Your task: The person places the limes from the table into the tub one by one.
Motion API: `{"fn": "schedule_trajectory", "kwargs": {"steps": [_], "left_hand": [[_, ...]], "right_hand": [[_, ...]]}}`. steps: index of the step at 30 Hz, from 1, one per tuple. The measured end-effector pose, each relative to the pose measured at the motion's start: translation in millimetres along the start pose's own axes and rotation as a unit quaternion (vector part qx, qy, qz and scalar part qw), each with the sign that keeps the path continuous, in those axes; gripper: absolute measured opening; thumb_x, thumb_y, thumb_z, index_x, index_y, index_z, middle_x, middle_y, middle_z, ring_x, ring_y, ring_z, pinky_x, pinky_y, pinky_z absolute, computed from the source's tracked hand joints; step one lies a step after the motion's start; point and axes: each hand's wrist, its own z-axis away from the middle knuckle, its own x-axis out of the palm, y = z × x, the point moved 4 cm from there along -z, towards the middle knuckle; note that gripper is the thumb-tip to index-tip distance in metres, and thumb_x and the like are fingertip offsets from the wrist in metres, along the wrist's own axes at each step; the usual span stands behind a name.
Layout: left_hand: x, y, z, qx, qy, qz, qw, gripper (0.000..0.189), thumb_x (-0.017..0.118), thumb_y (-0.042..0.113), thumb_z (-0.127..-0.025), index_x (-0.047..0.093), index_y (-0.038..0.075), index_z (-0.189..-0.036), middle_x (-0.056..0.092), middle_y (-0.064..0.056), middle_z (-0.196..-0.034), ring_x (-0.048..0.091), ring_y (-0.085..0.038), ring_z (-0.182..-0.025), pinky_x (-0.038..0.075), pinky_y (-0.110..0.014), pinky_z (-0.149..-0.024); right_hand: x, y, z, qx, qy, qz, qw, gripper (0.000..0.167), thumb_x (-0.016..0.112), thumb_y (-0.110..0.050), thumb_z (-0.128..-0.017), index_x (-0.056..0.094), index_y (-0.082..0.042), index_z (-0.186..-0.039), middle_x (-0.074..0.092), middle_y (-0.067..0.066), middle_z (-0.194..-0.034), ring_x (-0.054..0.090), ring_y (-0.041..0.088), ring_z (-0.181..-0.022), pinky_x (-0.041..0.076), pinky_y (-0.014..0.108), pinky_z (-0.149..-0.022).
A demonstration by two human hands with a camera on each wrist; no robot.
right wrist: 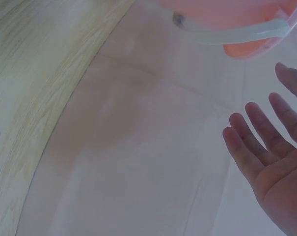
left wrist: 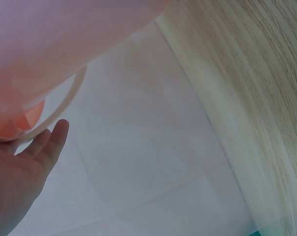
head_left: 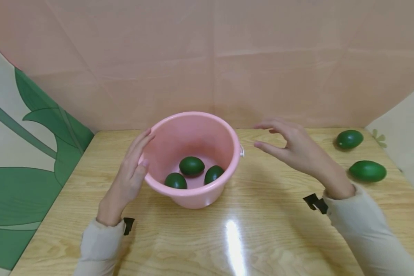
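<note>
A pink bucket [head_left: 193, 197] stands on the wooden table, its mouth facing up toward the head camera. Three dark green oval fruits, one of them the rear fruit [head_left: 191, 166], lie on its bottom. At the bucket's left rim is my left hand [head_left: 127, 178], fingers fairly straight along the outside and thumb over the edge. The left wrist view shows those fingers beside the pale handle [left wrist: 72, 93]. My right hand [head_left: 293, 147] hovers to the right of the bucket, apart from it, with thumb and fingers spread and nothing between them.
Two more green oval fruits lie at the table's right side: a rear one [head_left: 349, 139] and a front one [head_left: 367, 171]. A pinkish sheet [head_left: 283, 69] hangs behind the table [head_left: 179, 241]. A leaf-patterned panel [head_left: 24, 191] borders the left edge.
</note>
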Motion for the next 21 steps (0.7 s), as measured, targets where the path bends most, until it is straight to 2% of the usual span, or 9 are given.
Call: {"fn": "schedule_trajectory", "kwargs": {"steps": [13,21], "left_hand": [[-0.1,0.3,-0.2,-0.002,-0.002,-0.004,1.0000,0.056,0.036,0.022,-0.098,0.037,0.012,-0.153,0.027,-0.011,-0.163,0.023,-0.030,-0.151,0.024,-0.068,-0.116],[-0.4,-0.1,-0.4,-0.002,-0.002,-0.002,1.0000,0.056,0.036,0.022,-0.098,0.037,0.011,-0.153,0.027,-0.009,-0.163,0.023,-0.030,-0.151,0.024,-0.068,-0.116]], "right_hand": [[-2.8,12.5,7.3,-0.012,0.009,0.026,0.9995,0.041,0.078,-0.011,-0.084,0.066,-0.007,-0.123,0.068,0.008,-0.125,0.060,0.022,-0.120,0.053,0.038,-0.094],[-3.0,16.9,13.7,0.019,-0.011,0.017,0.9996,0.039,0.075,-0.015,-0.086,0.065,-0.008,-0.124,0.067,0.008,-0.126,0.062,0.030,-0.116,0.052,0.050,-0.093]]}}
